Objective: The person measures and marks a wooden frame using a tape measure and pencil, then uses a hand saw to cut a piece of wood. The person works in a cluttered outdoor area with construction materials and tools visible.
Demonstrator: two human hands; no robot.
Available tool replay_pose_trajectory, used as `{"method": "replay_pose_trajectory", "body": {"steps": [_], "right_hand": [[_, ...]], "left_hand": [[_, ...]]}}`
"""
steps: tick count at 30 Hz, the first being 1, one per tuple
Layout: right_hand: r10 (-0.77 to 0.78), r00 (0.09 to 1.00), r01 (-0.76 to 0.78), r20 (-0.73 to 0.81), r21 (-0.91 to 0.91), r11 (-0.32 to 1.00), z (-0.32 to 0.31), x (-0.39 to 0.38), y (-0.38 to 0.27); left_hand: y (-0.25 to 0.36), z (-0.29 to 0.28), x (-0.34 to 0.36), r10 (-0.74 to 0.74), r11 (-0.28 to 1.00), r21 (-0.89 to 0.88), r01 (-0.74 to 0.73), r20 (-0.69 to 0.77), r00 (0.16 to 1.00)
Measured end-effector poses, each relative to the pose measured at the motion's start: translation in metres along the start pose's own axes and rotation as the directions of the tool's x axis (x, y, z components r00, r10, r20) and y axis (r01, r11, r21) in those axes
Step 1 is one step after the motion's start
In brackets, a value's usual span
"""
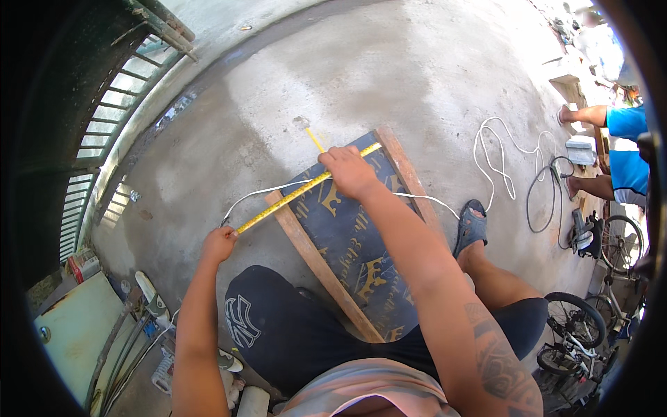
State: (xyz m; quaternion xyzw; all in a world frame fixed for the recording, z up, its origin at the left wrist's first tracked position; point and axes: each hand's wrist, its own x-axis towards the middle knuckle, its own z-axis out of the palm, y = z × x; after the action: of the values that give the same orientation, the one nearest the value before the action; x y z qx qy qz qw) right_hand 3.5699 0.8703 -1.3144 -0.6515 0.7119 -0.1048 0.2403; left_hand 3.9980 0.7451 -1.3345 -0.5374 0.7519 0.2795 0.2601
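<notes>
A yellow tape measure (278, 208) is stretched slantwise over a black board (347, 229) with gold print, which lies on the floor before me. My left hand (219, 244) pinches the tape's near-left end, out past the board's edge. Closed fingers of my right hand (346, 172) rest on the tape over the board's far part. From that hand a thin yellow pencil-like stick (315, 139) points away from me. Wooden strips line the board's left side (323, 267) and right side (406, 167). What lies under my right palm is hidden.
A white cable (438, 200) runs beneath the tape area and loops on the concrete floor (333, 69) at right. My sandalled foot (472, 226) stands beside the board. Another person's legs (590, 186), bicycles (575, 320), a barred gate (114, 104) and a pale green panel (87, 333) surround the floor.
</notes>
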Motion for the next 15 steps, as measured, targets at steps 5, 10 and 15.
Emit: {"method": "replay_pose_trajectory", "body": {"steps": [5, 10, 15], "right_hand": [[-0.018, 0.965, 0.036, -0.263, 0.062, 0.997, 0.009, -0.011, -0.005], [0.204, 0.799, -0.121, -0.566, 0.18, 0.976, 0.014, -0.062, 0.003], [0.726, 0.366, -0.394, -0.582, 0.61, 0.688, 0.006, -0.119, 0.062]], "left_hand": [[0.004, 0.001, 0.006, -0.011, 1.0, 0.012, 0.011, -0.009, 1.0], [0.004, 0.009, 0.024, 0.015, 1.0, 0.015, -0.016, 0.03, 0.999], [0.029, 0.002, 0.033, -0.033, 0.998, -0.055, 0.037, 0.073, 0.997]]}}
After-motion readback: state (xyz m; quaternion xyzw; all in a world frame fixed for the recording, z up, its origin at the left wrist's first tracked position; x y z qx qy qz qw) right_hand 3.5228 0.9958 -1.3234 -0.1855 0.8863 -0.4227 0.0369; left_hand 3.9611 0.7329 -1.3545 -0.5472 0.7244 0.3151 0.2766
